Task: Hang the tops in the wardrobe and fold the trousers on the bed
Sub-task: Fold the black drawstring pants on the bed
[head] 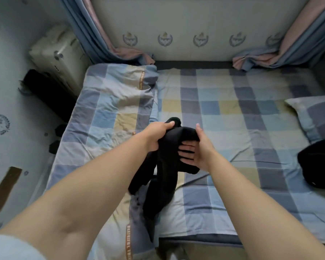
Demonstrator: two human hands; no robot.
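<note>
A black garment [165, 166] hangs bunched above the checked bed [223, 113], its lower end trailing down onto the sheet near the bed's front edge. Whether it is a top or trousers I cannot tell. My left hand [158, 136] grips the upper left part of the cloth. My right hand [197, 147] holds the right side, thumb up over the top fold and fingers curled underneath. A second dark garment [317, 166] lies in a heap at the right edge of the bed. No wardrobe is in view.
A folded checked quilt [113, 113] lies along the bed's left side. A pillow [313, 117] sits at the right. A pale suitcase [58, 57] and a black object [45, 91] stand by the left wall. Blue and pink curtains [94, 30] hang behind the bed.
</note>
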